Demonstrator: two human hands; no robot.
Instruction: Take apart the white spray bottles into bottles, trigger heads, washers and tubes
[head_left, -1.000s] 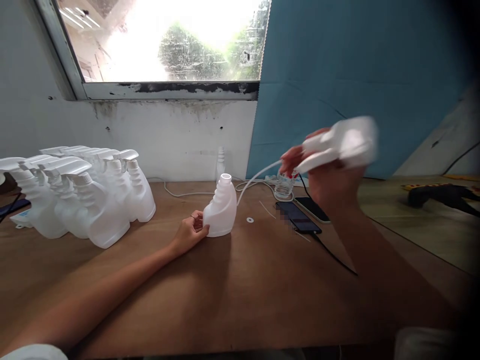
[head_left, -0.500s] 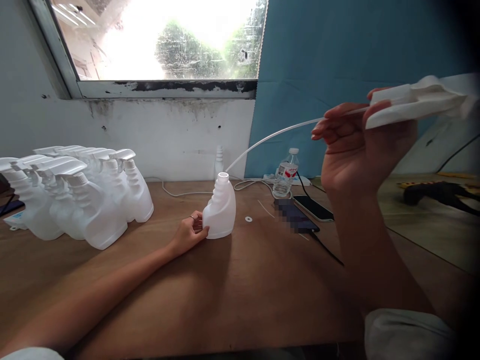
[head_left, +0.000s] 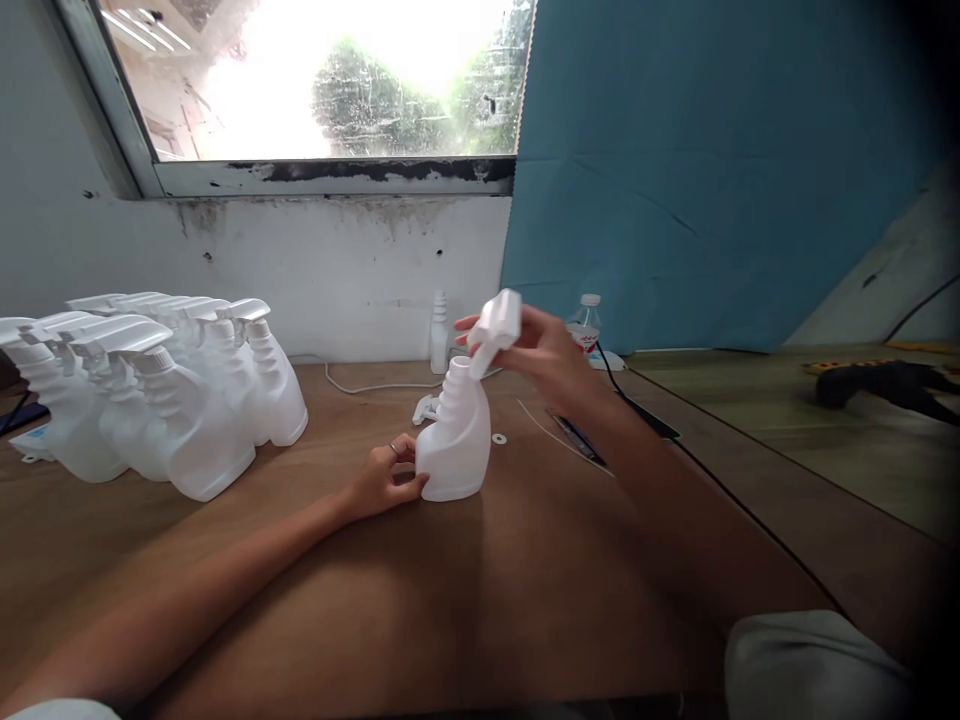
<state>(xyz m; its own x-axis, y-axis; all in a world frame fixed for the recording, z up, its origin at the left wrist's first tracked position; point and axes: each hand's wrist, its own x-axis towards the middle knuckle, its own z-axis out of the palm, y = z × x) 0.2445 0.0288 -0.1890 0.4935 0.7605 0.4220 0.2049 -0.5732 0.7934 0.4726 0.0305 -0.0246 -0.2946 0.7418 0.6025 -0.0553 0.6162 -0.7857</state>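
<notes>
An open-necked white spray bottle (head_left: 454, 455) stands upright on the wooden table. My left hand (head_left: 384, 478) holds it low on its left side, thumb and fingers against the wall. Close above the bottle's neck, my right hand (head_left: 544, 350) grips a white trigger spray head (head_left: 498, 320), slightly blurred and tilted beside the opening. The head and neck are not screwed together. No tube shows outside the bottle. Behind the bottle lies another white trigger piece (head_left: 426, 408), partly hidden.
Several spray bottles with heads (head_left: 180, 400) stand grouped at left. A slim white bottle (head_left: 439, 335) is by the wall. Right of my bottle are a small white washer (head_left: 499, 438), a thin tube (head_left: 551, 435), a phone (head_left: 649, 415) and a clear drink bottle (head_left: 589, 312).
My right hand has come down and left from the upper right to the bottle's neck. The long tube arching from the bottle is out of sight. The bottle has shifted slightly right and nearer.
</notes>
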